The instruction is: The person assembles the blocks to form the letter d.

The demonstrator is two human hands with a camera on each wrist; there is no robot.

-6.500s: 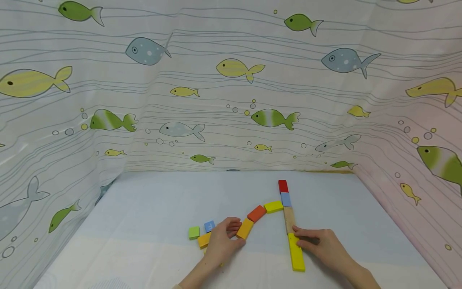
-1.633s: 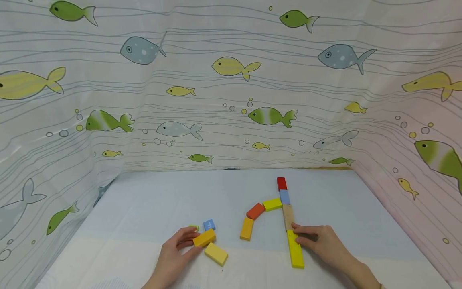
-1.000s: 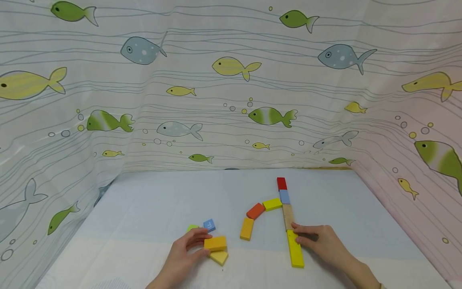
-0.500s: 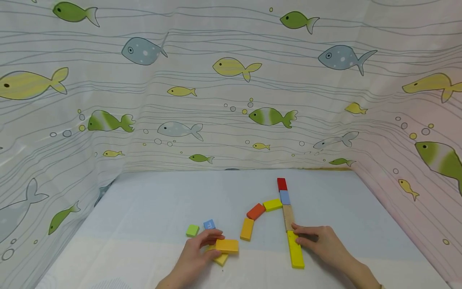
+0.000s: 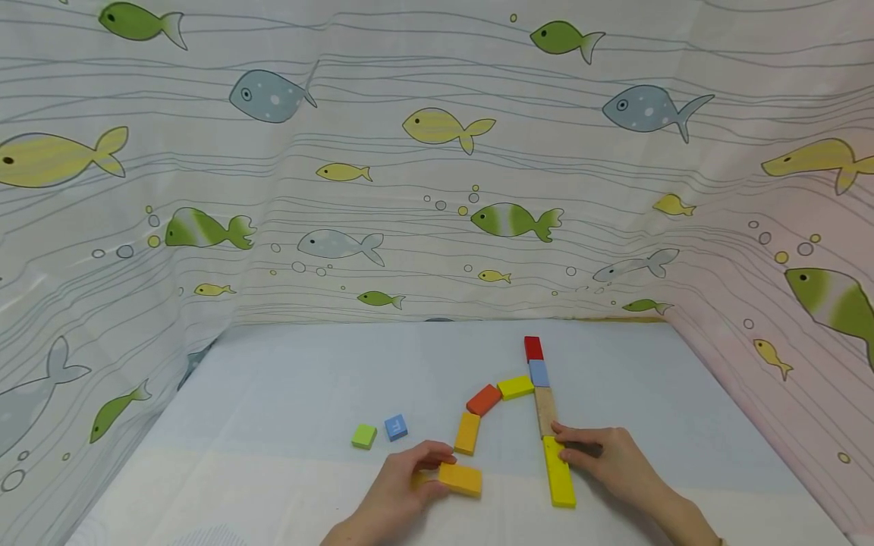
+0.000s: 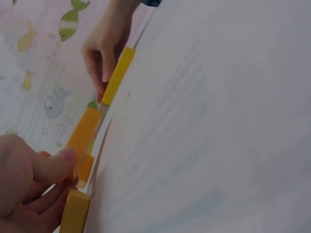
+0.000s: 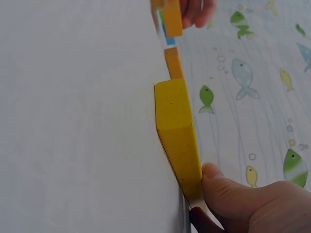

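Observation:
My left hand [image 5: 403, 485] pinches an orange block [image 5: 460, 480] between thumb and fingers, raised over the table just in front of another orange block [image 5: 467, 434]. That one ends a curved row with a red-orange block [image 5: 484, 400] and a yellow block [image 5: 515, 387]. A pale yellow block [image 6: 75, 211] shows beneath the hand in the left wrist view; in the head view the hand mostly hides it. My right hand [image 5: 614, 462] rests thumb and index fingertip on a long yellow block [image 5: 560, 474], right where it meets a bare wooden block [image 5: 545, 412].
Beyond the wooden block, a blue block [image 5: 539, 373] and a dark red block [image 5: 533, 348] continue the straight line. Left of the curve lie a green block [image 5: 364, 436] and a blue lettered block [image 5: 396, 427]. A fish-print curtain [image 5: 437, 174] encloses the table [image 5: 307, 371].
My left hand let go of the orange block ending the curve, picked up another orange block at the left and carried it right, over the pale yellow block. The right hand stayed put.

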